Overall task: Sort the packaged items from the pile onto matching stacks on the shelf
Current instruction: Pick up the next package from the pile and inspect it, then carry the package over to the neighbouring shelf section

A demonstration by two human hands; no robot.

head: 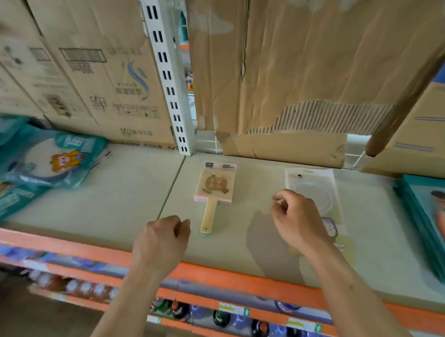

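Wooden paddle (215, 192) on pink card, flat on shelf (129, 200), left hand (160, 237) and right hand (297, 221) fingers curled, empty

No wording can be read letter for letter. The cardboard box (101, 79) far beyond the left hand (163, 239) carries upside-down Chinese characters, a barcode and a blue swirl logo, all blurred. The paddle-shaped pack (215, 187), just beyond and between that hand and the right hand (295, 218), bears illegible brown characters in a round emblem. The price tags (234, 309) below the hands show white arrows on green.
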